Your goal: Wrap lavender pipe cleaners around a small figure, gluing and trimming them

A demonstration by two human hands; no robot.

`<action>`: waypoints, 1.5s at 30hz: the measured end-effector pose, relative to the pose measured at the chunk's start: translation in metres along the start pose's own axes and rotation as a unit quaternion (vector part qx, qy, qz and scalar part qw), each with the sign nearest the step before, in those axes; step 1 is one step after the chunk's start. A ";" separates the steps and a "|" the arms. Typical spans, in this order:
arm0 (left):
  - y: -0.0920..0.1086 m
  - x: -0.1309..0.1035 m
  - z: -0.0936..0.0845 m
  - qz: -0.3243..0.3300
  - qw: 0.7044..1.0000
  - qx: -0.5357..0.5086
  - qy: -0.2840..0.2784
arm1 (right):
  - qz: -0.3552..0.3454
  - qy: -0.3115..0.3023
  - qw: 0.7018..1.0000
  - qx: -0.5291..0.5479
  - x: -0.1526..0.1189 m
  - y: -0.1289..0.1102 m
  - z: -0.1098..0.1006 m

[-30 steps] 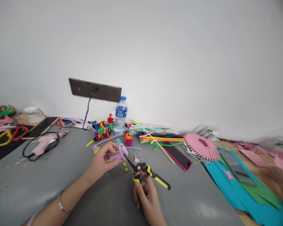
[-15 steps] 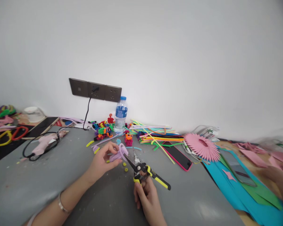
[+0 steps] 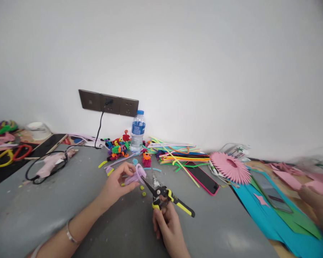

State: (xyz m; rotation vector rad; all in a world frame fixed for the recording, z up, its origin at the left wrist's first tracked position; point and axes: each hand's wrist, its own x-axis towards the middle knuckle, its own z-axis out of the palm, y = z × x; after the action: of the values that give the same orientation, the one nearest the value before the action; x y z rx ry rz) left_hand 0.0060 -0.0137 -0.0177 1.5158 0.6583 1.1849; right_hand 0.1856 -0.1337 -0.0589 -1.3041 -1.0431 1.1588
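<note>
Between the thumb and fingers of my left hand (image 3: 117,185) is a lilac pipe cleaner (image 3: 136,176), bent into loops. My right hand (image 3: 170,223) grips yellow-and-black pruning shears (image 3: 161,195) by the handle. The blades stand apart, and the dark one touches or nearly touches the lilac loop; I cannot tell which. Small yellow bits (image 3: 143,194) lie on the table just under the blades. Behind my left hand are a pale blue coil (image 3: 135,161) and a short blue strip (image 3: 153,169).
A water bottle (image 3: 138,132) stands by the wall, near colourful pipe-cleaner figures (image 3: 117,148) and a pipe-cleaner bundle (image 3: 185,157). A pink-edged phone (image 3: 204,179) lies to the right. A corded glue gun (image 3: 50,165) is at left. Another person's hand (image 3: 312,202) is over pink paper at far right.
My hands, the lilac pipe cleaner and the shears hold almost still. At far right, the other person's hand has shifted slightly.
</note>
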 end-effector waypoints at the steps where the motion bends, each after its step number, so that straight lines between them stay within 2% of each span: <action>1: 0.000 0.000 0.000 -0.001 1.000 0.001 -0.001 | -0.001 -0.001 1.000 0.002 0.000 0.000 0.000; 45: 0.002 0.000 0.000 -0.006 1.000 0.017 0.007 | 0.006 0.004 1.000 0.009 0.001 -0.002 0.000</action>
State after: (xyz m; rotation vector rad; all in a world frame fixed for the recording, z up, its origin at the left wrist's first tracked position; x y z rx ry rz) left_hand 0.0060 -0.0141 -0.0158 1.5309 0.6984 1.1824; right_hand 0.1853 -0.1326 -0.0569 -1.3021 -1.0187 1.1675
